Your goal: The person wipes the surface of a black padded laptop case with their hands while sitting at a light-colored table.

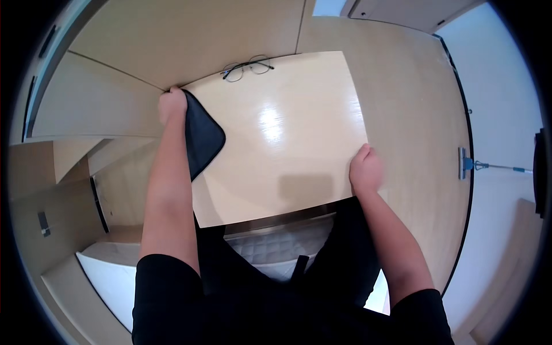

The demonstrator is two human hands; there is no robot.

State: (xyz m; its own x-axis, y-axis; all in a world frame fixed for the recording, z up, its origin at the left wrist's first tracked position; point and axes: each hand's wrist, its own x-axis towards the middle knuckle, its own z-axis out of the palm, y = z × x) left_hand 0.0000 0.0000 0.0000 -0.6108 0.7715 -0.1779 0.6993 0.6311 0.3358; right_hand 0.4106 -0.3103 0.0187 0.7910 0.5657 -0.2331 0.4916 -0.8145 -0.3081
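From here, left hand (172, 105) pinches the black pad (202, 131) lying along the tabletop's (247, 172) left edge, right hand (367, 169) clasps the right edge: best brace evenly, keep the pad flat, spare the glasses (248, 64) up top.

Wore a plain black shirt (287, 322) across the bottom of the frame, with short sleeves: the left sleeve (167, 287) at lower left, smoothly curved at its hem, and the right sleeve (422, 313) at lower right. Bared both forearms (167, 213), the left hand (172, 106) and the right hand (367, 168). Wore black trousers (356, 247) below centre, almost merging with the shirt. Showed a short, flat black strap (301, 267) between the legs.
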